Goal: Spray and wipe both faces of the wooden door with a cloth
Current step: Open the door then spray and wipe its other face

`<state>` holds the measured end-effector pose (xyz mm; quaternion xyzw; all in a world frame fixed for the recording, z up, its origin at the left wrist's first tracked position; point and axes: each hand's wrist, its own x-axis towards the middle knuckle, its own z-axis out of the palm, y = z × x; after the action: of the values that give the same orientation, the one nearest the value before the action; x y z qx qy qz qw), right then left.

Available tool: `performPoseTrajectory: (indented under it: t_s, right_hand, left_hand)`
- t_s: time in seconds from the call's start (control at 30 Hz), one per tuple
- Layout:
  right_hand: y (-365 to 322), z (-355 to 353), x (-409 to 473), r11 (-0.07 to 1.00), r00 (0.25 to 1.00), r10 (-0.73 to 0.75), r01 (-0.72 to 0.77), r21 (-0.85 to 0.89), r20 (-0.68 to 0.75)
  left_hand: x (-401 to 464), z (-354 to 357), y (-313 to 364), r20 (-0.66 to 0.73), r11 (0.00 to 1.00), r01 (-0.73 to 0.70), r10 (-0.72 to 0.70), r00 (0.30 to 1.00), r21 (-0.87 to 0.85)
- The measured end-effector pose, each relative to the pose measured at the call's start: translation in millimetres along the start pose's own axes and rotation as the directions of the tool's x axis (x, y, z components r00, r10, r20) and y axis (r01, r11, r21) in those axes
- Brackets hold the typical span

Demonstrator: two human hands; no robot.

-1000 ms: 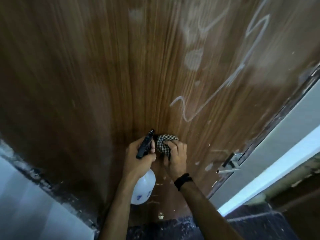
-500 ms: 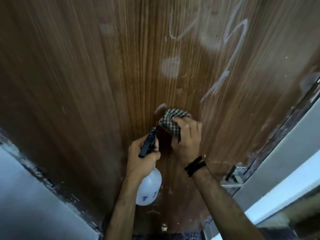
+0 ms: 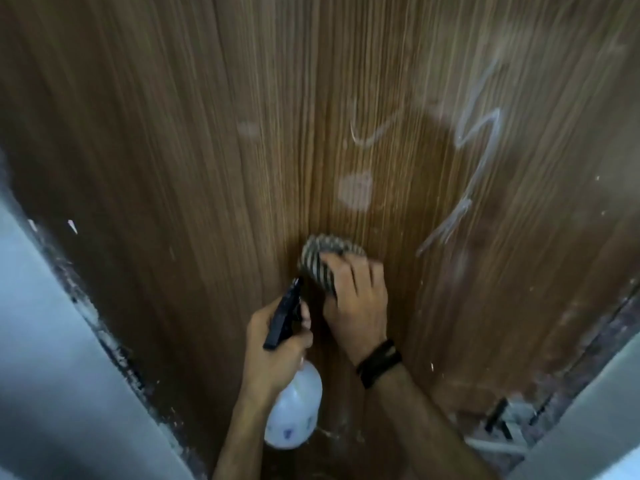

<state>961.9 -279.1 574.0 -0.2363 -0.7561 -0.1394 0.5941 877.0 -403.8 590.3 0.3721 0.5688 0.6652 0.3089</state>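
Door: wooden door (image 3: 173, 168) fills the view straight ahead of me, vertical grain, brown.
Marks: white zigzag scrawl (image 3: 474, 161) up and to the right on the door face; a pale round smudge (image 3: 356, 190) just above the cloth; a fainter smudge (image 3: 248, 129) further left.
Cloth: checked cloth (image 3: 320, 259), bunched, lying flat against the door face near the middle of the view.
Right hand: my right hand (image 3: 358, 304) presses the cloth onto the wood, fingers curled over its lower edge, gripping it; black band (image 3: 379, 362) on the wrist.
Left hand: my left hand (image 3: 277, 344) is wrapped round the neck of the spray bottle (image 3: 294, 415), just left of and below the right hand.
Bottle: white body hangs below my fist; black trigger head (image 3: 284, 313) points up toward the door, its tip close beside the cloth. Touching or not: cannot tell, blurred.
Frame: grey surfaces at lower left (image 3: 52, 375) and lower right (image 3: 595, 410), rough dark edging between them and the door.
Hardware: metal fitting (image 3: 507, 422) at the door's lower right edge, blurred.
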Motion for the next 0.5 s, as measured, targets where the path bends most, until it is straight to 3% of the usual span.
performPoseTrajectory:
  t_s: [0.13, 0.37, 0.5]
  right_hand:
    - [9, 5, -28, 0.999, 0.999, -0.009, 0.007, 0.046, 0.05]
    - [14, -22, 95, 0.994, 0.939, 0.029, 0.01, 0.111, -0.344]
    - [13, -20, 108, 1.0, 0.94, 0.007, -0.003, 0.012, -0.341]
  left_hand:
    - [5, 5, 11, -0.04, 0.999, 0.022, -0.024, 0.999, -0.035]
    - [18, 12, 49, 0.054, 0.997, -0.077, 0.075, 0.996, 0.027]
    - [27, 14, 69, 0.088, 0.994, -0.104, 0.101, 0.991, 0.028]
